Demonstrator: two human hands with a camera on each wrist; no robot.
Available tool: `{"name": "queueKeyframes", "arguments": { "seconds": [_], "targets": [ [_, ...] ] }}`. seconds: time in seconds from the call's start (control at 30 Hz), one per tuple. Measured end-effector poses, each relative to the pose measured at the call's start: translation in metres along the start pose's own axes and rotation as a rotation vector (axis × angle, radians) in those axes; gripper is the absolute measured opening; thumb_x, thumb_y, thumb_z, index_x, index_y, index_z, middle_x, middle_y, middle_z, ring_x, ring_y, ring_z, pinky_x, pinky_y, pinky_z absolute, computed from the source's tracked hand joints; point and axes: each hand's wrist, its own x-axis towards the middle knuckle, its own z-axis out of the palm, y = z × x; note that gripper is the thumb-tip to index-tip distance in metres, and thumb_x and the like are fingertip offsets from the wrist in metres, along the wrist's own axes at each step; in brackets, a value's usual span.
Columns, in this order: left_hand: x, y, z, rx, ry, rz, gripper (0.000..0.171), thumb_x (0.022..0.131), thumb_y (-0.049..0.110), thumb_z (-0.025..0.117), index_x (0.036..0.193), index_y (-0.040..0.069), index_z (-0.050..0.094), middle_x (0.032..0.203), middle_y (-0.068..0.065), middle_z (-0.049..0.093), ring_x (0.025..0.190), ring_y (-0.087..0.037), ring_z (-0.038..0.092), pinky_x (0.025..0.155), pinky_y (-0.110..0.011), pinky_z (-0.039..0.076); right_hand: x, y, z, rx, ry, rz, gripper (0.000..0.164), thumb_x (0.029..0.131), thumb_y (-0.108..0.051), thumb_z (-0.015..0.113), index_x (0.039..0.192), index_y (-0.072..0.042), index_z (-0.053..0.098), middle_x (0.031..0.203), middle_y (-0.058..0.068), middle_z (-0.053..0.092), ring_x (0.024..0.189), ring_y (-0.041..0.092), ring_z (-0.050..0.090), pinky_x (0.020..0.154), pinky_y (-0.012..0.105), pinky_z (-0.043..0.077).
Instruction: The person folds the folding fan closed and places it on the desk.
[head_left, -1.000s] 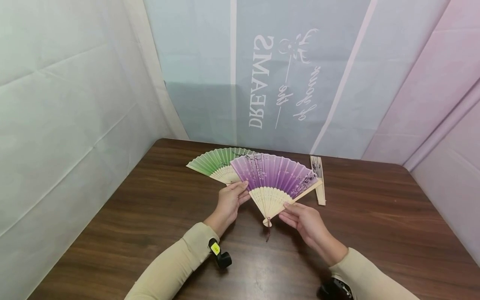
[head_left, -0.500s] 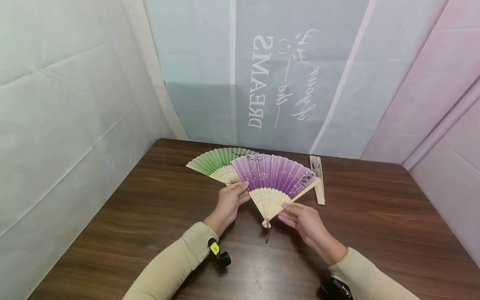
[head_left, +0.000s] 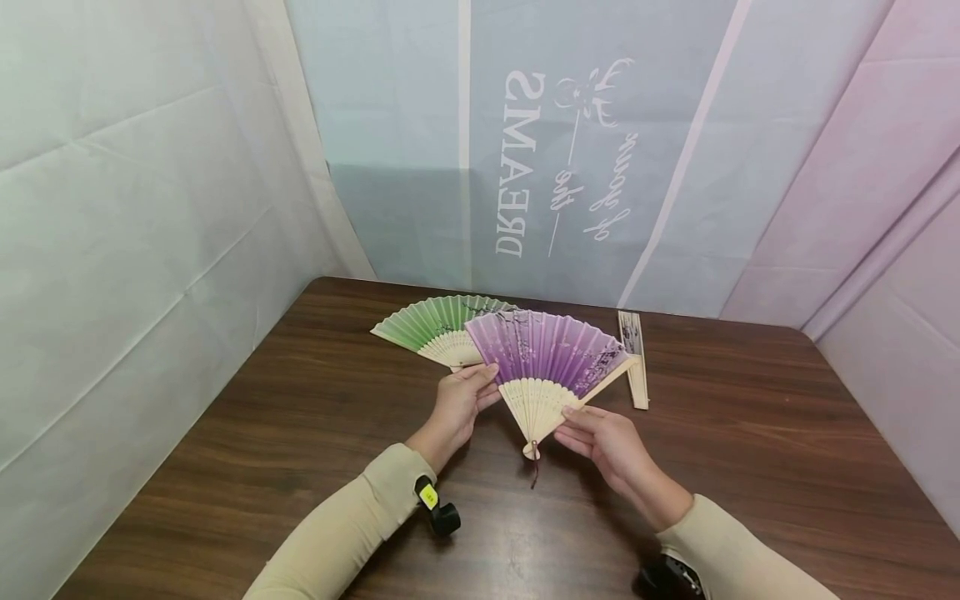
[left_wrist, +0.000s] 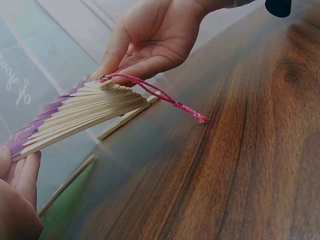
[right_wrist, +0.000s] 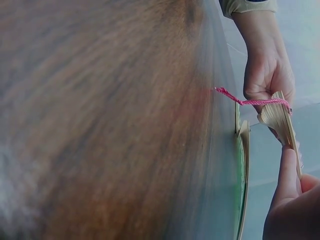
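A purple folding fan point(head_left: 551, 350) is spread wide above the table, printed with dark branches and pale blossoms. My left hand point(head_left: 457, 408) pinches its left edge between thumb and fingers. Lower on the opposite edge, my right hand point(head_left: 611, 446) grips the outer rib near the pale slats. From the pivot hangs a tassel cord, which looks pink in the left wrist view point(left_wrist: 175, 102). Behind the purple fan, an open green folding fan point(head_left: 427, 325) lies on the table, partly hidden by it and by my left hand.
A folded fan with pale ribs point(head_left: 637, 383) lies at the back right of the brown wooden table point(head_left: 300, 450). Fabric sheets hang behind the table and along both sides. A blue backdrop point(head_left: 405, 167) with lettering stands at its far edge.
The purple fan's right edge has drawn slightly inward and its pivot end has dipped a little toward me. Both hands keep their hold, and the other fans stay put.
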Motion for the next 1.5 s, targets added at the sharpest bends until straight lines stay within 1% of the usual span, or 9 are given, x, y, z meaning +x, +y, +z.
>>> {"name": "queueKeyframes", "arguments": {
  "seconds": [0.2,0.43,0.53,0.9,1.1,1.2,1.27,1.4,1.5],
  "targets": [
    [0.0006,-0.0012,-0.0006,0.015,-0.019,-0.007,0.033,0.097,0.001,0.059,0.122,-0.020,0.054,0.069,0.005,0.067,0.066,-0.004,0.065,0.068,-0.021,0.063,0.0003,0.0013,0.0005,-0.015,-0.006,0.003,0.017,0.100,-0.004,0.052,0.114,0.005,0.058,0.085,-0.002,0.075,0.084,0.010,0.073,0.086,0.028,0.062],
    [0.0006,-0.0012,0.0005,0.012,-0.014,-0.017,0.032,0.097,0.000,0.059,0.121,-0.020,0.055,0.068,0.005,0.068,0.066,-0.004,0.066,0.068,-0.022,0.063,0.0000,0.0009,0.0004,-0.025,-0.018,0.003,0.024,0.100,-0.005,0.054,0.119,0.010,0.055,0.084,-0.001,0.075,0.082,0.009,0.073,0.084,0.027,0.063],
    [0.0009,-0.0013,0.0010,0.013,-0.014,-0.018,0.031,0.097,0.000,0.059,0.120,-0.020,0.056,0.067,0.005,0.067,0.065,-0.004,0.065,0.067,-0.022,0.063,-0.0003,0.0004,0.0005,-0.030,-0.022,0.004,0.023,0.100,-0.004,0.053,0.118,0.011,0.054,0.083,-0.001,0.074,0.081,0.009,0.073,0.084,0.027,0.063],
    [0.0005,-0.0027,0.0012,0.025,-0.014,-0.035,0.028,0.096,0.000,0.061,0.117,-0.017,0.059,0.067,0.004,0.068,0.063,-0.005,0.065,0.067,-0.022,0.064,-0.0009,-0.0011,0.0002,-0.015,-0.018,0.013,0.008,0.099,-0.004,0.055,0.101,0.000,0.062,0.083,-0.003,0.074,0.079,0.009,0.073,0.082,0.027,0.063],
    [0.0010,-0.0049,0.0004,0.025,-0.013,-0.038,0.026,0.095,0.000,0.061,0.116,-0.015,0.062,0.069,0.004,0.069,0.064,-0.005,0.066,0.069,-0.023,0.064,-0.0008,-0.0010,0.0006,-0.017,-0.021,0.018,0.008,0.099,-0.004,0.056,0.101,-0.001,0.062,0.081,-0.002,0.074,0.078,0.010,0.073,0.082,0.027,0.063],
    [0.0011,-0.0057,0.0001,0.031,-0.019,-0.030,0.025,0.096,0.000,0.061,0.115,-0.016,0.061,0.070,0.004,0.069,0.064,-0.005,0.066,0.069,-0.023,0.064,-0.0010,-0.0011,0.0007,-0.022,-0.019,0.017,0.008,0.099,-0.003,0.056,0.099,-0.003,0.064,0.081,-0.002,0.074,0.078,0.009,0.073,0.081,0.026,0.063],
    [0.0010,-0.0057,0.0004,0.027,-0.015,-0.039,0.024,0.095,0.000,0.060,0.114,-0.015,0.062,0.070,0.004,0.069,0.064,-0.005,0.066,0.069,-0.022,0.064,-0.0011,-0.0011,0.0006,-0.025,-0.019,0.016,0.009,0.099,-0.003,0.056,0.096,-0.005,0.065,0.081,-0.002,0.074,0.078,0.009,0.073,0.082,0.027,0.063],
    [0.0007,-0.0056,0.0009,0.026,-0.012,-0.044,0.024,0.095,-0.001,0.060,0.115,-0.015,0.061,0.070,0.004,0.069,0.064,-0.006,0.066,0.069,-0.023,0.064,-0.0011,-0.0012,0.0006,-0.032,-0.029,0.018,0.011,0.098,-0.005,0.056,0.093,-0.008,0.066,0.081,-0.003,0.074,0.079,0.009,0.072,0.083,0.027,0.063],
    [0.0008,-0.0056,0.0011,0.035,-0.014,-0.044,0.026,0.096,-0.001,0.060,0.117,-0.016,0.060,0.070,0.004,0.069,0.065,-0.005,0.066,0.069,-0.023,0.064,-0.0010,-0.0013,0.0005,-0.032,-0.039,0.028,0.011,0.099,-0.006,0.056,0.094,-0.008,0.065,0.082,-0.002,0.074,0.080,0.010,0.072,0.084,0.028,0.063]
  ]
}}
